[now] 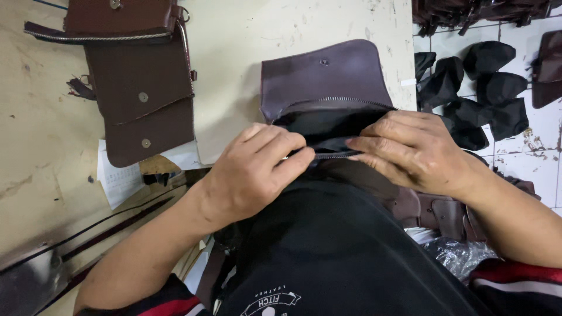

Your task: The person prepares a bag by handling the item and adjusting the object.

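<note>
a pale, scuffed and stained worktable (246,35) is seen filling the upper left of the head view. at twelve o'clock from the hands, a dark purple-brown leather bag with a rounded flap and a small metal snap (328,73) is laid at the table's near edge, its mouth opened toward the person so that a black fabric lining (325,126) is shown below a curved silver zipper line.

at ten o'clock, a stack of brown leather bags with round metal snaps (143,99) is laid flat on the table, well apart from the hands, with a white sheet of paper (120,178) tucked partly under it.

at two o'clock, past the table edge, a cluster of black fabric pouches (474,88) is scattered on a white tiled floor (541,129).

the left hand (254,169) is closed in a pinch, thumb and fingers pressed together on the near lip of the bag's opening, where a short stretch of zipper tape (333,155) is seen between the two hands. the right hand (415,149) is set at three o'clock from the left, its fingers curled and clamped over the same lip and lining, fingertips almost touching those of the left.

whether a zipper slider is held cannot be told, as it is hidden by the fingers.
</note>
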